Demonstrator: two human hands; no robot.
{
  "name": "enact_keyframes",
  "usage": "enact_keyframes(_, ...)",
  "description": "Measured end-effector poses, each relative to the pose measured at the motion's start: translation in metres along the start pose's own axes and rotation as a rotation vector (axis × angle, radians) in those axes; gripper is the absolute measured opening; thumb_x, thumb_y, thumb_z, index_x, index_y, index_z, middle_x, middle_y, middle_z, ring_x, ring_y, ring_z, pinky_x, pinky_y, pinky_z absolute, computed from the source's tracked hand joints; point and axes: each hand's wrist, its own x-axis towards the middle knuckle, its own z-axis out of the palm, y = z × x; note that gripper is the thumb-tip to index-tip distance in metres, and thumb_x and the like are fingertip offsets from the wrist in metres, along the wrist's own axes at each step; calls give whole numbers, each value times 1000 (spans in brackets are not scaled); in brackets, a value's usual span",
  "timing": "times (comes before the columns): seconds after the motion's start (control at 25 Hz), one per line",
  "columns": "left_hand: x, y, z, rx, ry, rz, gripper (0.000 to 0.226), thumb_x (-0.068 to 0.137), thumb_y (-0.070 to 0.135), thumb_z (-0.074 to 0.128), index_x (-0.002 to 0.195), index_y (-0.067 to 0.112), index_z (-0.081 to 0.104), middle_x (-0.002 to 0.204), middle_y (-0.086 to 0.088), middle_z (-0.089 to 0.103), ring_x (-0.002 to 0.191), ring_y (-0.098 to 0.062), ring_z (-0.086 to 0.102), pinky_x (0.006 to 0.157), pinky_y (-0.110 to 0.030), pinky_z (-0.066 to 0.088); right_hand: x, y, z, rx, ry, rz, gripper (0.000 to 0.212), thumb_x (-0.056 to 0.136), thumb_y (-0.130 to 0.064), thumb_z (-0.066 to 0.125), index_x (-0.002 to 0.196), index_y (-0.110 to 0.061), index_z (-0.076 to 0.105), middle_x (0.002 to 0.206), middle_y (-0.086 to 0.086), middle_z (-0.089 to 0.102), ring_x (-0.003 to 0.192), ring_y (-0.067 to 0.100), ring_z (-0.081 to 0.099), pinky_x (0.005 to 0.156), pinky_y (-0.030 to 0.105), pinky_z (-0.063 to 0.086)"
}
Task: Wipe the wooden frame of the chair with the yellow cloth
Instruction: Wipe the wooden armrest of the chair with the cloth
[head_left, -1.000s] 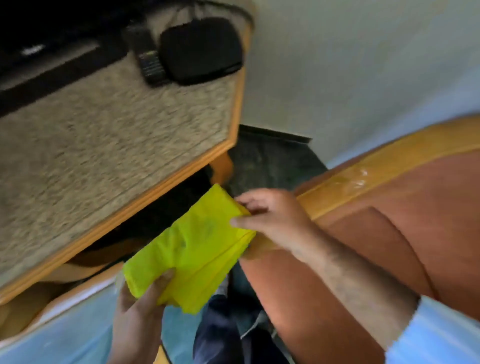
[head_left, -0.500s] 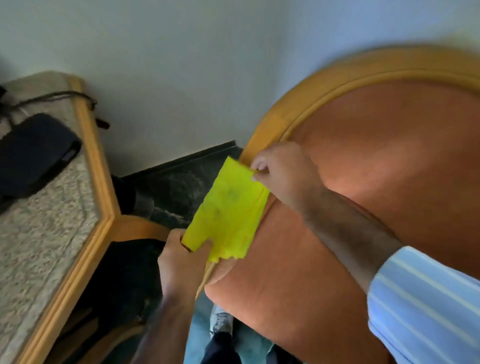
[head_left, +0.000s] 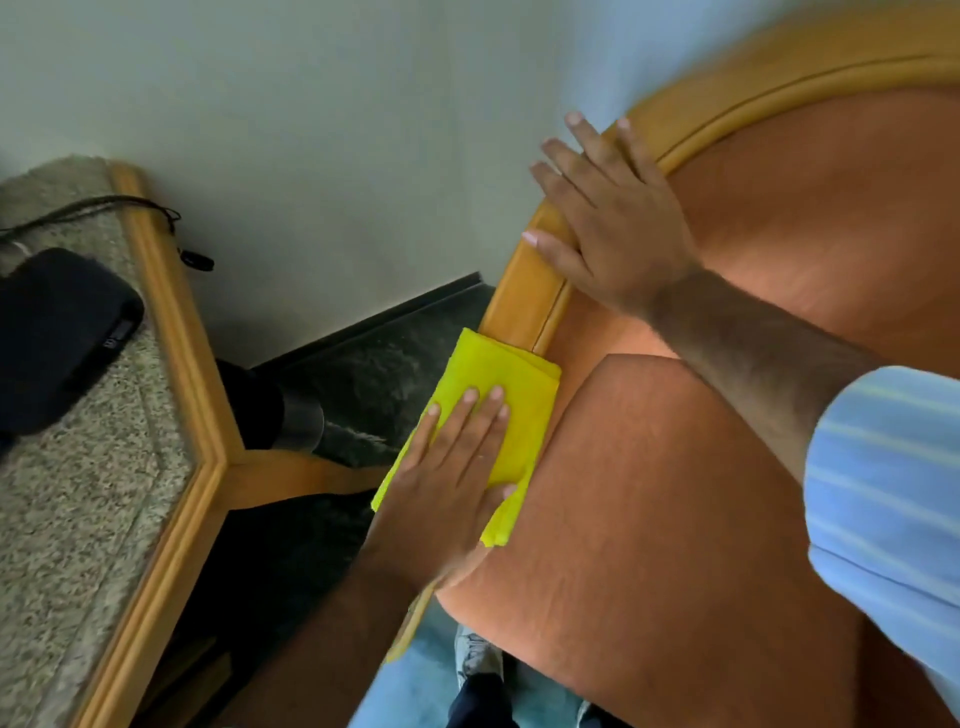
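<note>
The chair has a curved light wooden frame (head_left: 524, 296) around an orange padded back (head_left: 779, 218) and cushion (head_left: 649, 519). A folded yellow cloth (head_left: 498, 374) lies over the lower part of the frame's left side. My left hand (head_left: 447, 483) presses flat on the cloth, fingers spread and pointing up. My right hand (head_left: 608, 218) rests flat on the bare frame above the cloth, fingers spread, holding nothing. The frame under the cloth is hidden.
A granite-topped table with a wooden edge (head_left: 171, 332) stands at the left, carrying a black pouch (head_left: 57, 332) and a black cord (head_left: 104, 208). A pale wall (head_left: 337, 130) is behind. Dark floor (head_left: 374, 374) shows between table and chair.
Both hands held the cloth by its ends beside the chair. Now the right hand has let go and rests on the frame, and the left hand presses the cloth flat onto the frame.
</note>
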Motion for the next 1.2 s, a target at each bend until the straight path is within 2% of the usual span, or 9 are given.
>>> enact_keyframes(0.2, 71, -2, -10, -29, 108, -28, 73, 107, 52, 39, 161, 3, 27, 170, -14, 25, 158, -34, 24, 121, -60, 34, 2, 6, 12, 76, 163, -51, 49, 110, -44, 30, 138, -17, 61, 145, 2, 63, 149, 26, 44, 125, 48, 29)
enact_keyframes(0.4, 125, -1, -30, -86, 175, -73, 70, 108, 47, 38, 162, 5, 24, 172, -13, 26, 160, -31, 22, 124, -55, 29, 5, 14, 12, 270, 190, -24, 38, 110, -28, 39, 130, -16, 69, 142, -1, 67, 149, 21, 46, 121, 45, 33)
enact_keyframes(0.52, 98, -6, -21, -107, 138, -52, 69, 109, 45, 38, 163, 5, 21, 173, -13, 20, 161, -31, 17, 126, -53, 27, 4, 12, 10, 180, 160, -53, 40, 112, -29, 34, 136, -17, 64, 146, 0, 63, 151, 22, 43, 123, 46, 31)
enact_keyframes(0.64, 16, 1, -3, -41, -35, -60, 74, 109, 47, 36, 164, 5, 13, 175, -13, 5, 162, -32, 9, 124, -56, 31, 2, 14, 5, 135, 150, -58, 42, 112, -31, 31, 139, -18, 61, 147, 1, 62, 151, 22, 42, 125, 43, 28)
enact_keyframes(0.76, -54, 9, 9, -2, -143, 12, 76, 107, 54, 35, 164, 7, 16, 176, -10, 8, 162, -30, 11, 121, -58, 35, 1, 11, 9, 124, 186, -41, 43, 112, -32, 29, 140, -18, 59, 145, 1, 63, 150, 23, 43, 125, 43, 28)
enact_keyframes(0.92, -53, 9, 4, -13, -178, -23, 79, 105, 60, 36, 163, 7, 23, 175, -9, 16, 162, -28, 15, 123, -57, 33, 1, 9, 11, 79, 172, -44, 45, 111, -34, 27, 140, -19, 58, 144, 1, 62, 150, 23, 42, 125, 43, 28)
enact_keyframes(1.04, -52, 5, -6, -158, -117, 8, 81, 104, 64, 33, 164, 9, 22, 176, -6, 12, 162, -26, 14, 127, -51, 21, 1, 10, 6, 66, 124, -35, 47, 111, -35, 27, 143, -16, 56, 148, 3, 59, 152, 24, 39, 127, 43, 25)
enact_keyframes(1.12, -55, -6, -16, -448, -19, -184, 80, 103, 65, 33, 166, 18, 16, 177, -1, 8, 163, -20, 8, 132, -38, 11, 1, 1, -7, 133, 42, 17, 51, 110, -41, 30, 150, -13, 48, 157, 6, 50, 157, 25, 31, 129, 44, 22)
enact_keyframes(1.2, -61, -21, -28, -740, 16, -548, 78, 99, 67, 40, 165, 30, 18, 175, 8, 16, 162, -11, 12, 129, -32, 18, -22, -22, -15, 374, 87, 183, 56, 107, -46, 43, 151, -10, 44, 160, 10, 44, 157, 26, 28, 128, 40, 26)
